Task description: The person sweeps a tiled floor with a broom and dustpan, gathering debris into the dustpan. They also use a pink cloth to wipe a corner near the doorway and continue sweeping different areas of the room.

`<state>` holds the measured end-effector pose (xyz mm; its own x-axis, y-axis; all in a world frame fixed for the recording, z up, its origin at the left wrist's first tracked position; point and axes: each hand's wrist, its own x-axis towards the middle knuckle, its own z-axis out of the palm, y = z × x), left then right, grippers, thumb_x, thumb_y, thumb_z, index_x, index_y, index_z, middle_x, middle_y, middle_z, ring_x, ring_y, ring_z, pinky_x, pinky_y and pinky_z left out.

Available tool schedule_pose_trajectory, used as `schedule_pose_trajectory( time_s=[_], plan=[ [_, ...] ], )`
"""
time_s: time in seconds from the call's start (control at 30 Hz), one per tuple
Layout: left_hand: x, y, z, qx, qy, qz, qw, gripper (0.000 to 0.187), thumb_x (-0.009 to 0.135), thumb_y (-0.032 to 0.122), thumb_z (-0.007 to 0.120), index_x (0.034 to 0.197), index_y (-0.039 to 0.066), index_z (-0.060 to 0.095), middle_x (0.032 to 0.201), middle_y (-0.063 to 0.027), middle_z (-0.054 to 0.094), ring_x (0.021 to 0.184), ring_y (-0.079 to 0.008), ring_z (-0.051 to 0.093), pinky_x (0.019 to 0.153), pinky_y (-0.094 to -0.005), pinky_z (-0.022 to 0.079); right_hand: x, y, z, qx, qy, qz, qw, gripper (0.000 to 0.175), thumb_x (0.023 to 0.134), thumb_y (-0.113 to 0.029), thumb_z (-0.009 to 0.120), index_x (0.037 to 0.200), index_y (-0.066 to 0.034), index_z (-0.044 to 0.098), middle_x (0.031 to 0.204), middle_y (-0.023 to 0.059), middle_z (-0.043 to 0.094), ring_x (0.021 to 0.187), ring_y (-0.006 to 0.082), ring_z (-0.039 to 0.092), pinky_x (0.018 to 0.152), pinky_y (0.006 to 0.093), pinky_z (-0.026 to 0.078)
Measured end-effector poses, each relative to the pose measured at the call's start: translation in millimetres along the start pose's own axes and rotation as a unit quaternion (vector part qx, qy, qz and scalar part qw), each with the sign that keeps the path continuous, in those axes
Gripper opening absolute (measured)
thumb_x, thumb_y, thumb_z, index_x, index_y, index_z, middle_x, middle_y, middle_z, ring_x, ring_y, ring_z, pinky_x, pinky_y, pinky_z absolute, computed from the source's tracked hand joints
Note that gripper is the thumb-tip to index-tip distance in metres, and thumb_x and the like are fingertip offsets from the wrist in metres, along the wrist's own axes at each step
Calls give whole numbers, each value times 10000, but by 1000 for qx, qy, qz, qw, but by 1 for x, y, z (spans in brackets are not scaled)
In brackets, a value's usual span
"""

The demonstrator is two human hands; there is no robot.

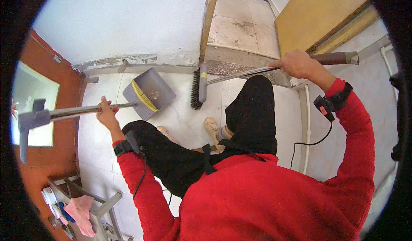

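My left hand grips the metal handle of a long-handled dustpan. The grey pan lies on the tiled floor at the left, with a yellow toothed strip across it and some debris inside. My right hand holds the metal pole of a broom, near its dark grip. The broom's grey head with black bristles stands on the tiles by the end of the wall, to the right of the pan and apart from it.
A doorway with a rough threshold and a yellow door is at the upper right. A brown door stands at the left. Near it, a metal rack holds a pink cloth. A white pipe runs along the right wall.
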<state>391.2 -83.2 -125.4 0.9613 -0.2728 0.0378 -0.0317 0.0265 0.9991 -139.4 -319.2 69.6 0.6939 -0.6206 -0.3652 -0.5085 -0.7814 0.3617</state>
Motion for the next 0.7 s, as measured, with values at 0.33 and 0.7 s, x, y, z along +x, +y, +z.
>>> schedule_pose_trajectory(
  time_s=[0.33,0.7],
  plan=[
    [-19,-13,26,27,6,8,1000,382,849,321,636,856,-60,598,778,-142,621,450,-147,561,434,-231,498,-35,40,-15,-80,-24,50,995,347,820,-139,520,1110,-274,653,785,147,647,743,325,631,655,451,494],
    [-44,22,3,-9,-1,36,999,356,868,330,611,808,-21,597,776,-123,630,458,-143,553,424,-237,486,-106,63,21,-1,33,128,991,360,736,-160,646,1090,-221,662,817,142,655,785,330,621,695,429,486]
  ],
)
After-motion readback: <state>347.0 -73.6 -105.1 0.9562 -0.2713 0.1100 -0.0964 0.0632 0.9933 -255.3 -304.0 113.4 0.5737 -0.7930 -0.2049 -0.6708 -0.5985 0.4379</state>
